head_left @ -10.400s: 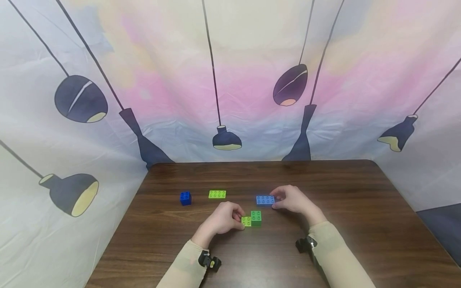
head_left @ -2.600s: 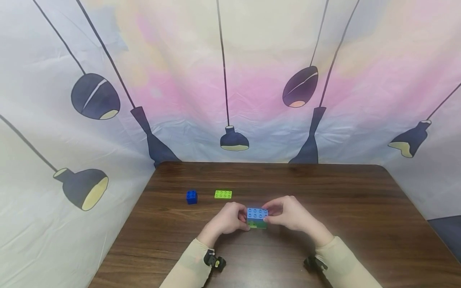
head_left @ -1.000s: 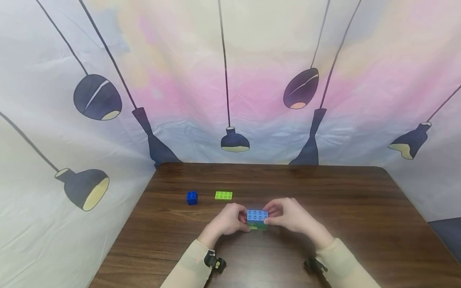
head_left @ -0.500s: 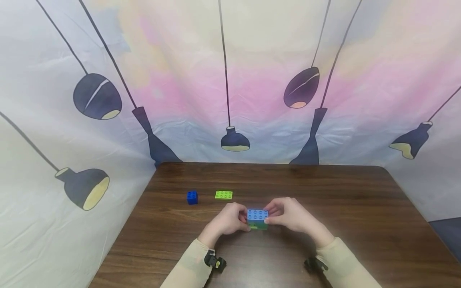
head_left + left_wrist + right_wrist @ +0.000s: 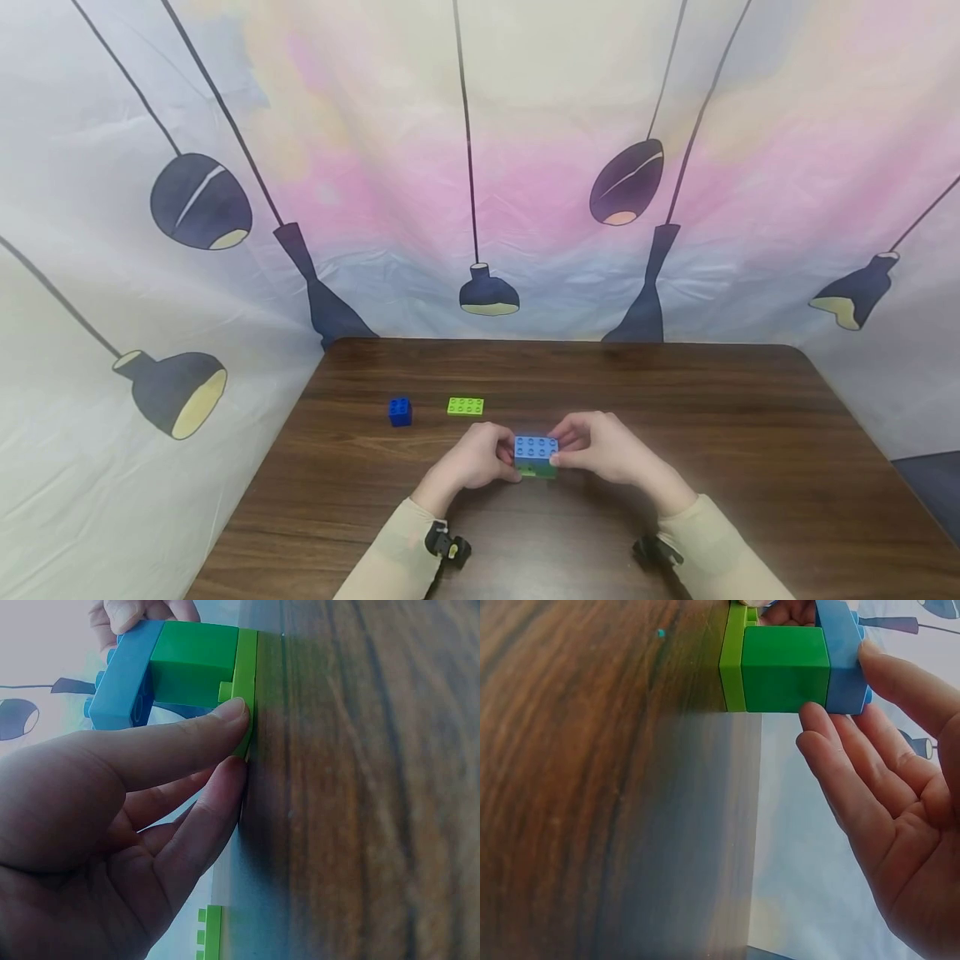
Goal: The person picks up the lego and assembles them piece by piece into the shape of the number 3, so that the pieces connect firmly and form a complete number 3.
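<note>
The left forearm (image 5: 386,557) and the right forearm (image 5: 722,552) reach forward and angle inward, bringing the left hand (image 5: 472,457) and the right hand (image 5: 606,448) near and facing each other. The left thumb (image 5: 169,750) lies almost straight, its tip close to a fingertip in a narrow pinch. The right thumb (image 5: 911,686) stands opposite gently bent fingers (image 5: 847,780) in a wider pinch.

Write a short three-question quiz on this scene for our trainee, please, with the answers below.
1. True or false: in the head view, the dark blue block lies left of the loose lime plate.
2. What does the left hand pinch: (a) the dark blue block, (b) the loose lime plate, (c) the bottom plate under the green block?
3. Fill in: on top of the green block sits the ____.

Key: 1. True. 2. (c). 3. light blue block.
</note>
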`<state>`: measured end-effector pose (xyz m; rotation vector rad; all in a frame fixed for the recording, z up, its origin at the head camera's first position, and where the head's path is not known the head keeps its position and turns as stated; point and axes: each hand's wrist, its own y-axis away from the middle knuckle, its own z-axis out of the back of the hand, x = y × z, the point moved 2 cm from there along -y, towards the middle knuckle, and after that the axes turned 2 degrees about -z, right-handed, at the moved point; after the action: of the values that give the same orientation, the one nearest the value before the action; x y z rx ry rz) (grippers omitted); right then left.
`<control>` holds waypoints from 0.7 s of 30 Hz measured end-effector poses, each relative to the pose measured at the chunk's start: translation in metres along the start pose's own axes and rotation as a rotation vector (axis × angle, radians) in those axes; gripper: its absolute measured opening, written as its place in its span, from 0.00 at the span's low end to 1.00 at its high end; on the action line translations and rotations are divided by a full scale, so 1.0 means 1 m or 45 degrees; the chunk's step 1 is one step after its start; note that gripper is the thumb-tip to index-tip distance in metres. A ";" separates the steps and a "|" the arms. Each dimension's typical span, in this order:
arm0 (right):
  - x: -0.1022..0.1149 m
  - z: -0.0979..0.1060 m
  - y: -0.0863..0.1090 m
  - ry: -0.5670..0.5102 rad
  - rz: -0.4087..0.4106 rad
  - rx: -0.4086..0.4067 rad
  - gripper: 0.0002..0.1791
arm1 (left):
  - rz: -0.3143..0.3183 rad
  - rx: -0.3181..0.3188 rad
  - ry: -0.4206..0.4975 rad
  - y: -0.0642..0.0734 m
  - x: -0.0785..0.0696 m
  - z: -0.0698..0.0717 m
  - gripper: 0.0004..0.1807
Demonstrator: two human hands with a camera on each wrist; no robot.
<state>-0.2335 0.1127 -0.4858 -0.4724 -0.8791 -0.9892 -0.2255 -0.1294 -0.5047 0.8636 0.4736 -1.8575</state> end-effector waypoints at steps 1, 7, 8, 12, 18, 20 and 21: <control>0.000 0.000 0.000 0.002 0.000 0.000 0.13 | -0.001 0.000 0.000 0.000 0.000 0.000 0.16; 0.000 0.001 0.000 0.001 0.001 0.001 0.13 | 0.009 0.007 -0.011 -0.001 0.002 0.000 0.15; 0.000 0.001 0.000 -0.001 0.004 0.003 0.14 | 0.011 0.007 -0.013 -0.001 0.002 0.000 0.15; 0.000 0.001 -0.001 -0.009 0.017 0.016 0.15 | 0.019 0.007 -0.007 0.000 0.001 0.000 0.15; 0.000 0.001 -0.001 -0.007 0.014 0.021 0.16 | 0.015 0.001 0.000 0.001 0.000 0.001 0.15; -0.001 0.001 0.000 -0.002 0.009 0.020 0.16 | 0.010 -0.002 0.002 0.001 0.000 0.000 0.15; -0.001 0.001 0.000 -0.003 0.004 0.020 0.15 | 0.009 -0.001 0.002 0.001 0.000 0.000 0.15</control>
<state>-0.2346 0.1136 -0.4857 -0.4613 -0.8873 -0.9783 -0.2248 -0.1299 -0.5042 0.8653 0.4716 -1.8502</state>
